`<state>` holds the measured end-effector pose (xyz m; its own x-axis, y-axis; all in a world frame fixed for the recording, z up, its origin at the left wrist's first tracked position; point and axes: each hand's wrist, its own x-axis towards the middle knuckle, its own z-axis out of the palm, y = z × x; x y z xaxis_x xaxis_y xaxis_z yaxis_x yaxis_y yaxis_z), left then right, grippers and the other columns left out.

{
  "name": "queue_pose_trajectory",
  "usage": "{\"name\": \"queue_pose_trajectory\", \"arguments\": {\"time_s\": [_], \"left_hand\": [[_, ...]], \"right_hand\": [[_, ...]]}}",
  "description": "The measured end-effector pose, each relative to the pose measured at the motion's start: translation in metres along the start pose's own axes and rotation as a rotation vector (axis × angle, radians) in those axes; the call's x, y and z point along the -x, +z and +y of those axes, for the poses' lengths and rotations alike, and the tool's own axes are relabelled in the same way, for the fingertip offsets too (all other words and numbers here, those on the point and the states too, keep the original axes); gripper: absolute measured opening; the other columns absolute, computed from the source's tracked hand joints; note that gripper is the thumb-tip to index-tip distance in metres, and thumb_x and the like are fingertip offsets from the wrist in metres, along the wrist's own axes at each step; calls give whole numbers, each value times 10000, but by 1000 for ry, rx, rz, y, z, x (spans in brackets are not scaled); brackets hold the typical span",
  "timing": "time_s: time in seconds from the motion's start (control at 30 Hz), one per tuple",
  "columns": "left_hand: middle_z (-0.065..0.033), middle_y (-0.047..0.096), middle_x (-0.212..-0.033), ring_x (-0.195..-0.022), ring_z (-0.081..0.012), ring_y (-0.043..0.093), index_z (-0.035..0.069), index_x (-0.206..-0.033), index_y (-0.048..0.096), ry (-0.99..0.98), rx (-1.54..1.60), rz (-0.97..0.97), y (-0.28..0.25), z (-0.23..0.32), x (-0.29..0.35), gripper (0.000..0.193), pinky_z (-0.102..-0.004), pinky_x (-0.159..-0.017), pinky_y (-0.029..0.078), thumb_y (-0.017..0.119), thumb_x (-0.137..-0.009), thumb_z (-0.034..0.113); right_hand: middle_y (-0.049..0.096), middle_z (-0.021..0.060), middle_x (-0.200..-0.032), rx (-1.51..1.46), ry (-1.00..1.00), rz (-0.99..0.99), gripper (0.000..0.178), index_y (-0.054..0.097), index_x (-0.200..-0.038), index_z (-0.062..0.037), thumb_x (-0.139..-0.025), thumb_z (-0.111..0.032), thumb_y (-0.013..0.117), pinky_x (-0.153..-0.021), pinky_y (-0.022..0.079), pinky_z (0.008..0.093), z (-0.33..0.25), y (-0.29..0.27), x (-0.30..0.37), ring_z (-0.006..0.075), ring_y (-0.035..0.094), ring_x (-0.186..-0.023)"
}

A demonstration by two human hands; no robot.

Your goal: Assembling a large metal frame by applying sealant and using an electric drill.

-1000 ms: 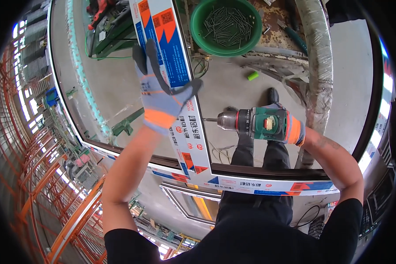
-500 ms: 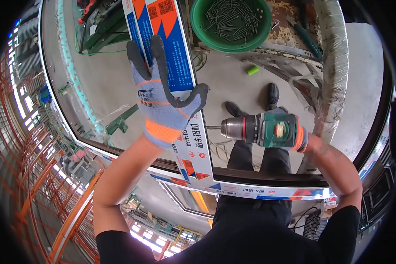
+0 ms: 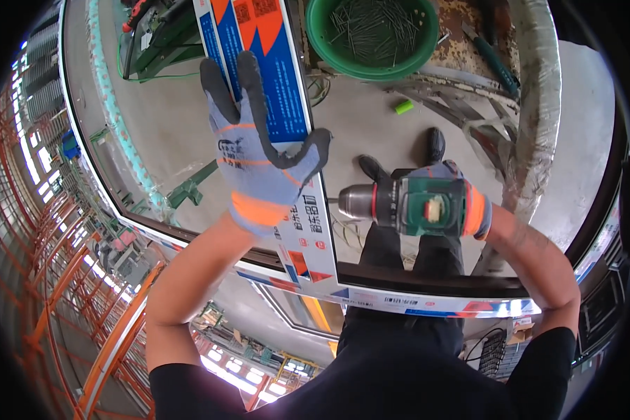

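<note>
My left hand (image 3: 262, 150), in a grey and orange work glove, lies with fingers spread over a frame bar (image 3: 313, 231) wrapped in white, blue and orange film. The thumb hooks past the bar's right edge. Gloved alike, my right hand (image 3: 476, 210) grips a green cordless drill (image 3: 434, 206) with a black and silver chuck. The drill lies level, pointing left. Its thin bit meets the bar's right side just below my left thumb; how deep the tip is cannot be seen. The drill body hides most of my right fingers.
A green bowl (image 3: 371, 35) of long screws or nails stands on a rusty stand (image 3: 462, 63) beside a dark-handled tool (image 3: 495, 66). Plastic-wrapped padding (image 3: 539, 126) runs along the right. The frame's near rail (image 3: 427, 280) crosses before my waist. A bright green piece (image 3: 403, 107) lies on the floor.
The drill has moved left toward the bar, so less of its bit shows. My left hand keeps its place on the bar.
</note>
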<state>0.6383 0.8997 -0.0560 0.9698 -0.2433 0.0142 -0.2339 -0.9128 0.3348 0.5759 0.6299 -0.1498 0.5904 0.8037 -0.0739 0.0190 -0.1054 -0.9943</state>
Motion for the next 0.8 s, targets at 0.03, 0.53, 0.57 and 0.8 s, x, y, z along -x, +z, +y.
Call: {"name": "queue_pose_trajectory", "arguments": {"time_s": [0.03, 0.53, 0.57, 0.8], "left_hand": [[-283, 224, -1507, -1374, -461, 266, 60, -1504, 268, -3, -12, 13, 3, -2, 3, 999, -473, -1104, 262, 743, -645, 248], [-296, 220, -1503, -1331, -492, 302, 75, -1505, 266, 95, -70, 78, 11, -13, -4, 1065, -526, -1071, 288, 760, -595, 322], [-300, 218, -1500, -1332, -492, 301, 77, -1507, 264, 110, -52, 93, 9, -14, -4, 1069, -527, -1073, 282, 766, -594, 315], [-284, 268, -1487, -1338, -461, 315, 37, -1493, 284, 37, -8, 46, 6, 2, -1, 913, -487, -1077, 289, 699, -716, 282]], "right_hand": [[652, 58, -861, -80, -40, 38, 331, 650, -949, -53, -678, -181, 789, -698, 511, 346, 1, 5, 0, 225, 646, -776], [643, 91, -1029, -365, -5, 11, 456, 639, -1113, -60, -712, -221, 784, -717, 487, 368, 21, -4, -7, 282, 621, -854], [640, 100, -1042, -143, -99, 45, 455, 641, -1111, -68, -722, -272, 759, -746, 483, 394, 14, -12, -13, 302, 613, -892], [622, 130, -1032, 190, -65, 38, 527, 656, -1085, -75, -692, -422, 708, -785, 477, 426, 3, -32, -19, 357, 591, -900]]}}
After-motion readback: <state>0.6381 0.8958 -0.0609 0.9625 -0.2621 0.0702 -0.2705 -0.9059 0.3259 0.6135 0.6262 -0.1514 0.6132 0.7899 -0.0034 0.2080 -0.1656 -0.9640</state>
